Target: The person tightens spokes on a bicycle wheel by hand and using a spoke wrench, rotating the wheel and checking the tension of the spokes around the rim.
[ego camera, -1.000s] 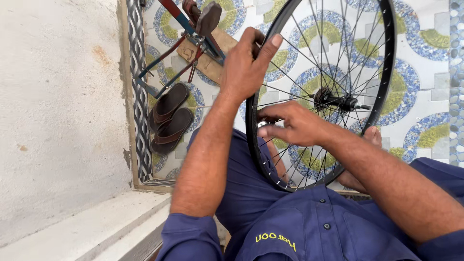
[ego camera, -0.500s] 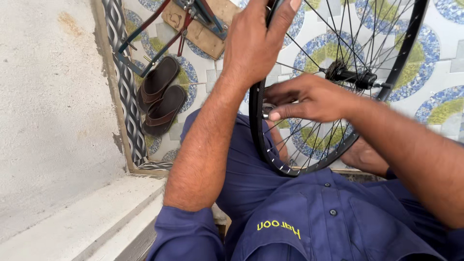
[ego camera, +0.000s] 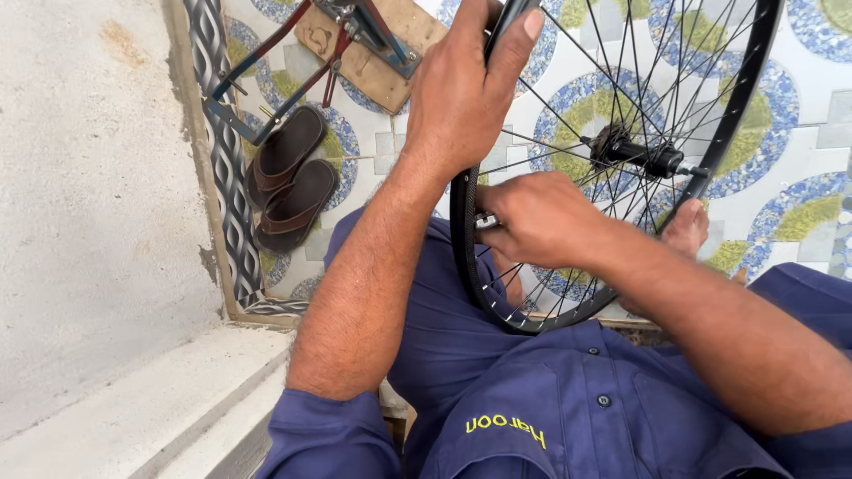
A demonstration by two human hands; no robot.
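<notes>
The bicycle wheel (ego camera: 612, 160) is held upright over the lap, its rim (ego camera: 465, 222) clamped at the top by the left hand (ego camera: 466, 93). A small metal tool (ego camera: 486, 220), apparently a spoke key, is pinched in the right hand (ego camera: 537, 222) just below. Spoke adjustment seems in hand; small, careful turns are judged necessary next.

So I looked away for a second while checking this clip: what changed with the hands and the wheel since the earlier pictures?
Little changed. The view drifted, so the wheel and sandals sit a bit differently in the picture. The left hand keeps gripping the rim up top, fingers over the edge. The right hand stays at the rim's inner side, pinching something small and metal among the spokes. Nothing was let go or picked up.
</notes>
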